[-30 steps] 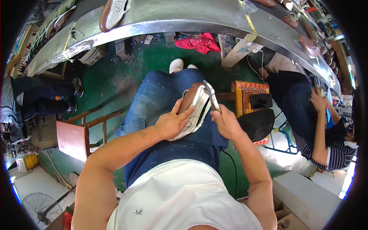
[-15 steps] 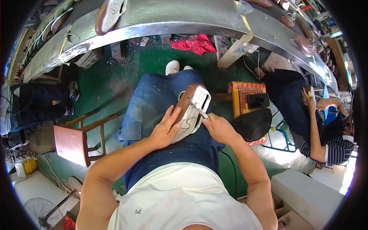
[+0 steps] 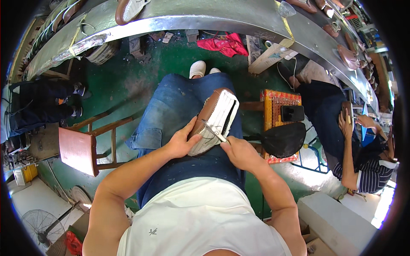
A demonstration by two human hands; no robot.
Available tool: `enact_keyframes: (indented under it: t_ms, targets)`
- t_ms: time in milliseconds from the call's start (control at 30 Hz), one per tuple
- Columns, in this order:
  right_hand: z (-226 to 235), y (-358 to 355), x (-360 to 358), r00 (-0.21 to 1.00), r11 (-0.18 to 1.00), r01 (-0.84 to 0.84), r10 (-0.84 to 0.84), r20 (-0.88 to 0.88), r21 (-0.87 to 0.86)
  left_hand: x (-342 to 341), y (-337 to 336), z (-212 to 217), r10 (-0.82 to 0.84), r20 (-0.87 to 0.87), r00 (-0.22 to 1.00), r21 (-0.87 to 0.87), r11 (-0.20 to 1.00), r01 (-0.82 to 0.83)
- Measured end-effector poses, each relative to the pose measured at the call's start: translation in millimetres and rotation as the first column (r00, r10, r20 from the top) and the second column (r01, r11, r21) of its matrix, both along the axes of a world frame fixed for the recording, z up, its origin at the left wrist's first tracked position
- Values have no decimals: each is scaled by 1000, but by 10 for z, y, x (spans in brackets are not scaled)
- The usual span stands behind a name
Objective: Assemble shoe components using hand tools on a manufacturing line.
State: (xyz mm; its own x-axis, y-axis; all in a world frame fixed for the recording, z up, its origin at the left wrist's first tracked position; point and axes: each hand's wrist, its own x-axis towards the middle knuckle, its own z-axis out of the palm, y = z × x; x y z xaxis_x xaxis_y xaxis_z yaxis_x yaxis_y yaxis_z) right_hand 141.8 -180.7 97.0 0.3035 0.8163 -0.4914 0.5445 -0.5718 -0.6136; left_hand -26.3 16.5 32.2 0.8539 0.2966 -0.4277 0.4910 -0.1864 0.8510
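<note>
A brown leather shoe lies bottom up, tilted, across my lap. Its underside is white and ribbed, with stitching along the brown edge and a dark gap down the right side. My left hand is closed on the near left part, fingers on the brown leather. In my right hand is a slim metal tool, its narrow end over the white underside near the brown edge. Whether the tool is a knife or something else cannot be made out; the fist hides most of its handle.
Ahead runs a metal-topped bench with another brown shoe on it. A stool stands left. At right, a bead-topped seat bears a phone and black bag. A co-worker sits beyond; another person's legs show left.
The tool and my right hand have shifted toward me and left along the shoe. The shoe's far end has swung slightly right. The whole view has also moved a little.
</note>
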Motion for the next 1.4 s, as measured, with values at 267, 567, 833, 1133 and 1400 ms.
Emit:
enact_keyframes:
  t_ms: [267, 567, 833, 1133, 1400]
  targets:
    - [-188, -181, 31, 985, 986, 136, -123, -124, 101, 157, 131, 430, -255, -170, 952, 51, 962, 267]
    - [-247, -628, 132, 739, 752, 617, -454, -498, 230, 668, 498, 1545, -88, 624, 777, 101, 994, 31]
    - [-42, -557, 82, 846, 858, 480, -398, -355, 183, 1243, 469, 351, -56, 120, 991, 52, 997, 50]
    - [225, -255, 344, 983, 971, 91, -53, -174, 220, 464, -76, 458, -89, 150, 985, 434, 901, 15]
    - [822, 411, 918, 930, 879, -367, 337, -147, -303, 468, -126, 443, -64, 223, 973, 517, 854, -62]
